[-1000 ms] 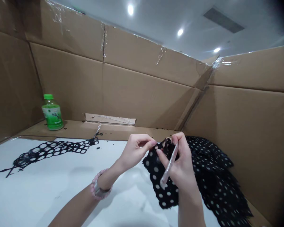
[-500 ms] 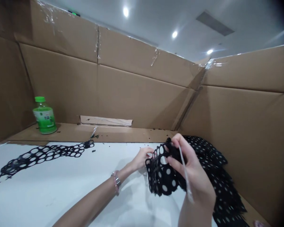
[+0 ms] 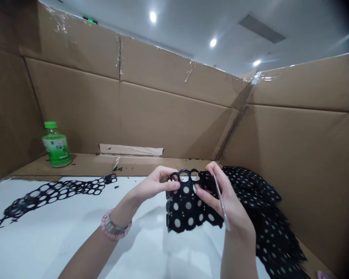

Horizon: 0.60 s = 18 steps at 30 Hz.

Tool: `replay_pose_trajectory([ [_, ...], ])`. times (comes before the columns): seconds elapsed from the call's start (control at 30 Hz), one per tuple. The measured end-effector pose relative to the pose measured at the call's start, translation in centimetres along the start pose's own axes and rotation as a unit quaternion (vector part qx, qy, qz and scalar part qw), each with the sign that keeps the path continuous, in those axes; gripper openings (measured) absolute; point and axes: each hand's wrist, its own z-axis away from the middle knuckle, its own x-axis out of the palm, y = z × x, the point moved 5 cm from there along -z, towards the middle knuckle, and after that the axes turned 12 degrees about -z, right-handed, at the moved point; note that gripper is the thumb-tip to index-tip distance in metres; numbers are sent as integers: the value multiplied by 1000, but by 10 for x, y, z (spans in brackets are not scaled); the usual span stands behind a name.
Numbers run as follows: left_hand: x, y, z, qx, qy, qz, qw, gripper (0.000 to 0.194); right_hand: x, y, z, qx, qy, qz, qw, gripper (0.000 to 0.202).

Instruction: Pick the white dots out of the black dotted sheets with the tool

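Note:
Between my hands hangs a piece of black fabric with white dots (image 3: 188,207), its top edge a row of open rings. My left hand (image 3: 154,182) pinches its upper left corner between thumb and fingers. My right hand (image 3: 228,197) grips the upper right part, where the fabric is bunched. A thin, pale, slender tool (image 3: 222,201), perhaps tweezers, also lies in my right hand, pointing down along the palm. Just beyond that hand, a pile of similar dotted black fabric pieces (image 3: 273,221) lies on the right.
A strip of black ring-shaped netting (image 3: 58,192) lies on the white tabletop (image 3: 46,240) at left. Behind it stands a green bottle (image 3: 57,149). Cardboard walls (image 3: 174,112) enclose the back and sides. Small black scraps (image 3: 118,169) and a flat cardboard strip (image 3: 130,150) lie along the back.
My left hand has come up and closed on the fabric's left corner. The fabric has turned and spread out flatter toward me, while my right hand keeps its hold and shifts slightly left.

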Motion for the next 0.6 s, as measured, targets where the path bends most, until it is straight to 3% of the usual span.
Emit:
replay_pose_trajectory([
  [0.07, -3, 9, 4, 9, 3, 3, 1000, 41, 5, 2, -2, 15, -13, -20, 1000, 40],
  [0.23, -6, 18, 6, 38, 25, -52, 998, 22, 19, -4, -7, -39, -4, -61, 997, 47],
  [0.3, -9, 22, 7, 61, 107, -116, 986, 13, 22, -4, -7, -58, 22, -68, 996, 48],
  [0.37, -13, 30, 15, 107, 243, -187, 946, 10, 21, -4, -6, -71, 60, -63, 994, 45],
  [0.43, -7, 40, 22, 144, 298, -248, 911, 16, 23, -3, -4, -81, 76, -58, 992, 42],
  [0.6, 18, 43, 21, 100, 178, -291, 935, 22, 29, 0, -1, -111, 72, -47, 990, 43],
])
